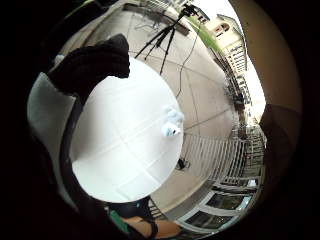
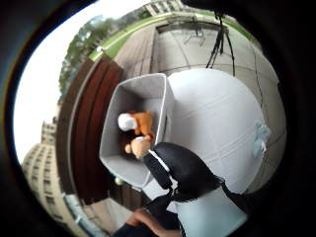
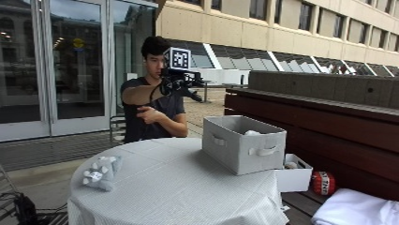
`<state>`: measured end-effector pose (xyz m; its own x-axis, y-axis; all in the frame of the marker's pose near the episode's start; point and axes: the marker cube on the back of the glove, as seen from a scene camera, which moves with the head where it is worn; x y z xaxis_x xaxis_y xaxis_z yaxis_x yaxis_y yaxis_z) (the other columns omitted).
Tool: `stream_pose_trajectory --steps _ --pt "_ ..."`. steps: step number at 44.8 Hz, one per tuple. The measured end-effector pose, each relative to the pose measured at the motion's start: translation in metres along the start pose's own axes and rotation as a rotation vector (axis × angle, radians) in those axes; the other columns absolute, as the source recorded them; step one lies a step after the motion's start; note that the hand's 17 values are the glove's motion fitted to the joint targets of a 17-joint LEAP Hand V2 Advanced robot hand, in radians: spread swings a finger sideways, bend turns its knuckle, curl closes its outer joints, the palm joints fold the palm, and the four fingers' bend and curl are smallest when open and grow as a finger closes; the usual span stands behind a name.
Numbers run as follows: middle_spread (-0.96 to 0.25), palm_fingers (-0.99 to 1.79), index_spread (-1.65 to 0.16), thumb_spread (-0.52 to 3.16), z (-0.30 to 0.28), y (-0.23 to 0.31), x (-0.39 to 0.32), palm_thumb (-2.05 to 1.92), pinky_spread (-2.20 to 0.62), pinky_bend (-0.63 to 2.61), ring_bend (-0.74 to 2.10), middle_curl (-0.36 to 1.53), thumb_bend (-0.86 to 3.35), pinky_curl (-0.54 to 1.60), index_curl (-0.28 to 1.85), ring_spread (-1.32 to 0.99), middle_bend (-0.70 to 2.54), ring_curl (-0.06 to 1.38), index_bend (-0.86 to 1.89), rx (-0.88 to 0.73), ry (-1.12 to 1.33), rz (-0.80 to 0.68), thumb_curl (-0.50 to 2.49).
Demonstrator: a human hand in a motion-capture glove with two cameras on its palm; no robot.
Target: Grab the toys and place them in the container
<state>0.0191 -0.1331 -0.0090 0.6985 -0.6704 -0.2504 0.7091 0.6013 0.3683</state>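
An orange plush toy (image 2: 140, 129) is already lying in the grey fabric bin (image 3: 240, 150); a pale plush toy (image 3: 99, 172) is waiting on the white-clothed round table (image 3: 174, 187); whether the raised gloved right hand (image 3: 178, 82) is holding anything, I cannot tell

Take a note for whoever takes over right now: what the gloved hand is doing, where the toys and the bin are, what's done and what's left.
Right hand, black-gloved: raised in the air well above the table, away from the bin; whether its fingers hold anything cannot be seen.
Grey fabric storage bin with handles stands at one edge of the round white-clothed table.
Done: an orange and white plush toy lies inside the bin.
Left: the pale grey-white soft toy lies on the tablecloth near the opposite edge, apart from the bin. Likely next step is to pick it up and drop it in.
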Motion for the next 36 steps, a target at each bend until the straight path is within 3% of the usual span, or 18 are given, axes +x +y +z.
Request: stream_pose_trajectory --steps 18,24,36 --pt "-0.02 -0.10 -0.33 1.06 0.032 0.009 0.160 -0.03 0.01 1.27 0.63 0.45 -0.04 0.37 0.17 0.01 0.20 0.26 0.09 -0.035 -0.002 0.238 0.35" --pt "-0.02 -0.11 -0.32 1.06 0.066 0.001 0.204 -0.02 0.02 1.26 0.63 0.44 -0.04 0.36 0.16 0.02 0.20 0.26 0.08 -0.026 0.000 0.278 0.33" --pt "-0.02 -0.21 -0.31 1.01 0.140 0.015 0.240 -0.04 0.04 1.24 0.53 0.43 -0.05 0.35 0.14 0.02 0.18 0.24 0.06 -0.160 0.006 0.249 0.31"
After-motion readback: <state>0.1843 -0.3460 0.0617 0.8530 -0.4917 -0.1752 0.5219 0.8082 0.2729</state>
